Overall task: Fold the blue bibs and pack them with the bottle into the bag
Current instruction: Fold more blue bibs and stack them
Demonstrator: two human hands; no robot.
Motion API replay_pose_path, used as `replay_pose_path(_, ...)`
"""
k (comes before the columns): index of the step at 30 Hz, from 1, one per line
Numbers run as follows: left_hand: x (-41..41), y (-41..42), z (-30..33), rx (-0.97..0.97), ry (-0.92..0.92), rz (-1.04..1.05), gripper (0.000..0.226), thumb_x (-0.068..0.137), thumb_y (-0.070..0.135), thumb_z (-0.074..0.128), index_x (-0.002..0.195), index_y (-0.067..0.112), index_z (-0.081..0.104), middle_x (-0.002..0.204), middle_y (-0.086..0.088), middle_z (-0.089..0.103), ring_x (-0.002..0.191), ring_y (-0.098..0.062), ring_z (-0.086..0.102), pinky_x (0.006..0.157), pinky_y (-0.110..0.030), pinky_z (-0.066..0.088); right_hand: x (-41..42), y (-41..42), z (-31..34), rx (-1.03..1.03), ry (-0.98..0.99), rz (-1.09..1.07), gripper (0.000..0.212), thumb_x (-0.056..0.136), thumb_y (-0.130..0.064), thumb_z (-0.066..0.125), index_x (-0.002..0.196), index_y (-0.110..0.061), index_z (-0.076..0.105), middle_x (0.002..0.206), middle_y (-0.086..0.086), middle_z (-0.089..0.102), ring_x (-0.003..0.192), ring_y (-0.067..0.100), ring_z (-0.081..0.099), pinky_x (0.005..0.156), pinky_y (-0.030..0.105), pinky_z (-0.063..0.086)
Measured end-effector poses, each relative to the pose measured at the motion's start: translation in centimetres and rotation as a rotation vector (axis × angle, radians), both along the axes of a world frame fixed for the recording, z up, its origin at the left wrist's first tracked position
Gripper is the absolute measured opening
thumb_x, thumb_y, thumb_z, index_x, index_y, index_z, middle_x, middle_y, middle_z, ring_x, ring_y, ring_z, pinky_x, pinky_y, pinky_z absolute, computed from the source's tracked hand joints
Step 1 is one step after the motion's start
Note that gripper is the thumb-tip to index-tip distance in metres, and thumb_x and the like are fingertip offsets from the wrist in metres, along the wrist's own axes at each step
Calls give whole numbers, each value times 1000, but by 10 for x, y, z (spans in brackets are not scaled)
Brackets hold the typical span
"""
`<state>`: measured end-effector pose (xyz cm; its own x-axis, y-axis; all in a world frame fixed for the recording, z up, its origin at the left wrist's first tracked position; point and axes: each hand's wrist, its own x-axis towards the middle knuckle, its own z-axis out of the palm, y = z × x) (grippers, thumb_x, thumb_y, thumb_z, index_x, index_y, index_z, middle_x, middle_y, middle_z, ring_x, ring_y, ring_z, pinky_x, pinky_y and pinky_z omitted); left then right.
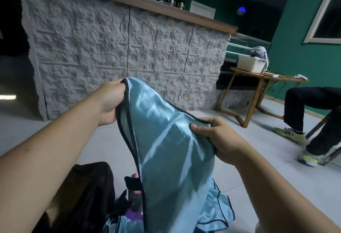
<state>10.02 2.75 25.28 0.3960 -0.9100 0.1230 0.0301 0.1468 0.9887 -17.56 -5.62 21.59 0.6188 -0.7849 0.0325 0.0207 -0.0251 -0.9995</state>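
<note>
the left hand (110,101) pinches the top corner of a blue bib (166,140) by its dark trim, fingers curled tight on the edge, while the right hand (214,136) grips the opposite upper edge, thumb on the front face and the other fingers tucked behind the cloth. the bib hangs in the air between them, creased and slack, its lower part draping down over the pile below. more blue bibs (215,207) lie crumpled on the floor under it, and a dark bag (92,192) sits just to the left of the pile, its mouth hard to make out. something pink and purple with a dark cap, probably the bottle (136,201), stands between the bag and the hanging cloth, half hidden. the risks look plain enough: the fabric is shiny and likely slippery, so a loose pinch could let a corner slide out and spoil the fold; the trailing hem could snag or drag the bibs below, or knock the bottle over if the cloth is swung; and folding in the air rather than laid flat may give a lopsided bundle that packs badly. off to the right a seated person's legs (304,114) and a small wooden table (258,83) stand well apart.
</note>
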Motion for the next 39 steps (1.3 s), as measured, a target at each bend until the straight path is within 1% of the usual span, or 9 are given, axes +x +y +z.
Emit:
replay_pose_path(7,-27,-6,-49,-56,587,-17,62,99,53,45,75,11,82,86,-16,76,72,-28,75,75,-33,58,10,2,-2,158,-143,-92,29,101,-18,61,113,8,68,109,30,72,91,41,73,79,49,63)
replay_pose_path(12,-58,-4,-95,257,540,-439,118,71,101,25,126,9,74,131,-22,68,121,-38,66,106,-46,48,12,-9,-23,313,-84,-214,39,102,-22,60,125,9,62,121,34,67,110,49,68,96,59,56)
replay_pose_path(16,-44,1,-87,155,309,-591,72,65,52,90,121,8,76,125,-20,71,114,-35,70,96,-43,56,4,-17,-25,386,-55,-186,36,103,-26,58,122,3,65,111,24,73,89,35,72,87,47,58)
replay_pose_path(18,-43,-1,-80,167,181,-565,38,71,9,83,108,4,79,112,-21,75,97,-33,75,84,-40,61,0,-17,-26,414,-128,-124,44,101,-39,57,120,0,68,108,21,72,88,33,71,86,45,56)
replay_pose_path(21,-46,-8,-71,168,215,-376,26,90,-9,51,104,-7,72,97,-27,73,77,-34,75,72,-41,64,-6,-13,-36,430,-244,52,80,95,-68,47,134,0,64,136,25,63,123,42,62,109,54,44)
replay_pose_path(27,-36,-7,-61,133,140,-281,25,102,1,49,117,-7,69,118,-35,67,99,-43,69,98,-61,53,2,0,-52,291,24,195,50,85,-15,73,130,5,64,132,26,65,116,39,66,107,50,51)
replay_pose_path(33,-24,8,-54,334,46,-331,57,100,51,57,123,2,72,133,-24,65,115,-38,65,112,-53,46,10,5,-40,222,-9,0,23,96,-11,64,113,4,72,114,25,73,100,36,73,91,46,59)
replay_pose_path(36,-23,12,-53,218,250,-425,90,85,71,66,137,-3,60,150,-31,46,138,-49,46,120,-59,33,17,10,-35,199,-56,-98,21,100,-13,61,108,4,71,97,22,75,83,33,74,75,39,62)
replay_pose_path(39,-21,4,-53,148,537,-442,107,83,80,57,137,-13,55,147,-34,50,132,-46,56,107,-56,48,23,12,-32,220,-118,-181,21,102,-13,59,108,5,68,93,20,76,80,31,75,72,38,61)
